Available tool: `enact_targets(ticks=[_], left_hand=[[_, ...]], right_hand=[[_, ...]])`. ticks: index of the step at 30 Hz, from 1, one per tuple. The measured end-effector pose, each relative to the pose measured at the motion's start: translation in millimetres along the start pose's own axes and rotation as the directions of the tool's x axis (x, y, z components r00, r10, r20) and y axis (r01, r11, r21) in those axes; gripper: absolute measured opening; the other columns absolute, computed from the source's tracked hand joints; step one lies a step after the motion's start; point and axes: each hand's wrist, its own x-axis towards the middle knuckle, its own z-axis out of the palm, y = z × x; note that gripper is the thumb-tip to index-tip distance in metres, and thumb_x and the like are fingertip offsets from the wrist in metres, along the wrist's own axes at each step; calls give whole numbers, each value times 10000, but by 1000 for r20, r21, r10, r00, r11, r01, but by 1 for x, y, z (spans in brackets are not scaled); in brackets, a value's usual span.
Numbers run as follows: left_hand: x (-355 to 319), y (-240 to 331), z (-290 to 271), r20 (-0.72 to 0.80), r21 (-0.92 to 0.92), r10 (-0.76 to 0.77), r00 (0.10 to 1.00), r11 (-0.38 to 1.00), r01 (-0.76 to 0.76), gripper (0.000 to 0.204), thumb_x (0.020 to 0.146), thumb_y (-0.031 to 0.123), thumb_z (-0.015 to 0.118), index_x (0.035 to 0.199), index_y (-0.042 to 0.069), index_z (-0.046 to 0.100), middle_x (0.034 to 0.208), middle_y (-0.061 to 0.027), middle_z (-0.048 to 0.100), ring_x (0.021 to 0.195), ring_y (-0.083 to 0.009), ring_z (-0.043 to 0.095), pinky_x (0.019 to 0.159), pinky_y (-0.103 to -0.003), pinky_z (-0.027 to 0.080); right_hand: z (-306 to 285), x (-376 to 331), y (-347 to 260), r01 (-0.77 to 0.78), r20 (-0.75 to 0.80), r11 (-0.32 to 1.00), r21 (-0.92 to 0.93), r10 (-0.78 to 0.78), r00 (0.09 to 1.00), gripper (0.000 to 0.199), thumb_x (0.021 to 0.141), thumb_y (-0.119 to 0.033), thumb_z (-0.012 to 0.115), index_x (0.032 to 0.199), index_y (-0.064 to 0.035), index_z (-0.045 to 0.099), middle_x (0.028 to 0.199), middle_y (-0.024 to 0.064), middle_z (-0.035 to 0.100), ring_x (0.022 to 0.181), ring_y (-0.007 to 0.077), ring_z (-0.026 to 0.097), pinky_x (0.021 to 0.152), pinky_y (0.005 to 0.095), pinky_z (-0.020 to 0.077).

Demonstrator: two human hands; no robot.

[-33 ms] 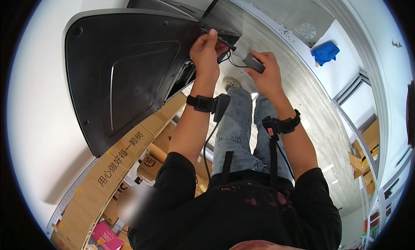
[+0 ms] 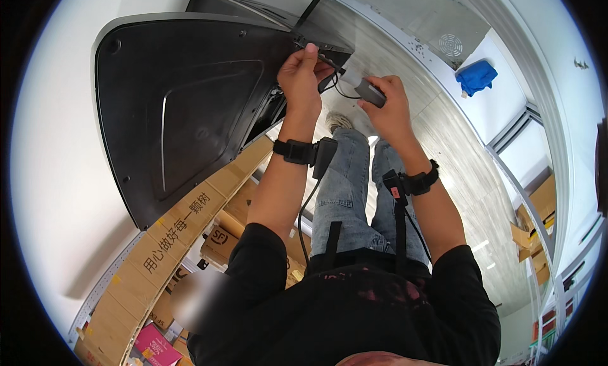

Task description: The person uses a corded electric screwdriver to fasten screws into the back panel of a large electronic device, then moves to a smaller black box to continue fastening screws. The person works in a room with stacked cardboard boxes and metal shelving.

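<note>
At the upper right corner of a large black plastic panel (image 2: pixel 190 106), my left hand (image 2: pixel 301 71) is closed, thumb and fingers pinched on a thin black rod-shaped part (image 2: pixel 332 65). Its fingertips partly hide what they grip. A thin black cable (image 2: pixel 345 95) loops from near that part toward my right hand (image 2: pixel 389 106). Between its thumb and fingers my right hand grips a dark grey rounded block (image 2: pixel 371 92), held apart from the panel and above the floor.
A long cardboard strip (image 2: pixel 183 220) runs beneath the panel, beside several cardboard boxes (image 2: pixel 218 244). At the far right lie a blue cloth-like item (image 2: pixel 476 78) and an opened carton (image 2: pixel 538 208). A glass partition (image 2: pixel 411 24) stands ahead. Straps with small black devices circle both wrists.
My right hand and the grey block have shifted very slightly to the left. My left hand keeps its place.
</note>
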Motion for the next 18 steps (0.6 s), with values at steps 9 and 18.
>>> enact_targets(ticks=[9, 18], left_hand=[[-4, 3, 0, 58, -11, 29, 998, 1000, -28, 206, 899, 203, 588, 963, 8, 610, 843, -84, 640, 729, -179, 645, 645, -298, 546], [1, 1, -1, 4, 42, 34, 999, 999, -34, 179, 871, 198, 631, 901, 22, 623, 818, -75, 638, 714, -188, 643, 620, -302, 540]], right_hand=[[-17, 12, -5, -697, 561, 567, 440, 432, 706, 353, 830, -138, 648, 1153, -40, 545, 972, 77, 599, 813, 145, 572, 683, 272, 474], [-1, 2, 0, -217, 129, 956, 199, 194, 972, 351, 762, -92, 695, 1090, -43, 579, 961, 95, 584, 852, 238, 573, 732, 313, 456]])
